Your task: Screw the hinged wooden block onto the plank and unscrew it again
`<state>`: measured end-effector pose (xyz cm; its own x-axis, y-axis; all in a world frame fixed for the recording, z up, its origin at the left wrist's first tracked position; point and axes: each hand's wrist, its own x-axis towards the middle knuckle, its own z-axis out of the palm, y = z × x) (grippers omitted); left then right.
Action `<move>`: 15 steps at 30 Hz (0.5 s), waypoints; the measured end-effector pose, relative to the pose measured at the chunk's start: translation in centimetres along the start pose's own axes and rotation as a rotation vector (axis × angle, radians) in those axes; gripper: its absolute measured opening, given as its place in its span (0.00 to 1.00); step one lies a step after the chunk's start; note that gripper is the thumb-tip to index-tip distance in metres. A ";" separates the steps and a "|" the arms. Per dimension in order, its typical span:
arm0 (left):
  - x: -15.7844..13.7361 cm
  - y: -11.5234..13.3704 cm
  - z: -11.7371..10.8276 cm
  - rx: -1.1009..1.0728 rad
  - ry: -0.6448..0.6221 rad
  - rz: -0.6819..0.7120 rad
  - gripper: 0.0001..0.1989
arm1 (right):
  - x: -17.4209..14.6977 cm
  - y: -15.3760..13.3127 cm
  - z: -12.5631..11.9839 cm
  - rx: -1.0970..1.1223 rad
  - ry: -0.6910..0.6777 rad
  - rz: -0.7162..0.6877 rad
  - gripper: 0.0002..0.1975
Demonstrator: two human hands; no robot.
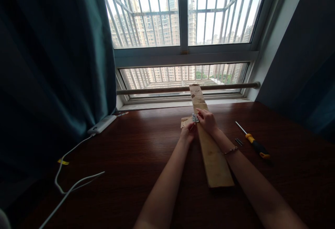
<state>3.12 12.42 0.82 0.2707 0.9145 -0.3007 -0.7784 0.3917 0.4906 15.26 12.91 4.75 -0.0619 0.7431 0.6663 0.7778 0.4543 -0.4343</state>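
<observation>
A long pale wooden board lies lengthwise on the dark table, its far end near the window rail. Against its left side sits a short wooden piece. At their junction is a small silver metal hinge. My left hand has its fingers closed at the lower edge of the hinge. My right hand rests over the board, its fingertips closed at the hinge's right side. Whether a screw is between the fingers is too small to tell.
To the right lie a yellow-and-black screwdriver and a few screws. A white power strip with a white cable is at the left, beside a dark curtain. A horizontal rail crosses before the window.
</observation>
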 end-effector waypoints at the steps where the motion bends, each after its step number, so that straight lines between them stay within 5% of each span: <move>1: -0.2 -0.1 -0.1 -0.005 -0.020 -0.011 0.06 | -0.1 0.0 -0.1 0.028 0.020 0.006 0.18; 15: -0.6 -0.3 -0.5 -0.002 -0.072 0.014 0.05 | -2.0 0.4 -3.8 0.205 0.100 0.215 0.11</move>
<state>2.92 11.72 0.41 0.2995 0.9249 -0.2343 -0.7833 0.3786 0.4931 18.12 9.75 5.57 0.1605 0.7855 0.5977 0.6232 0.3889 -0.6785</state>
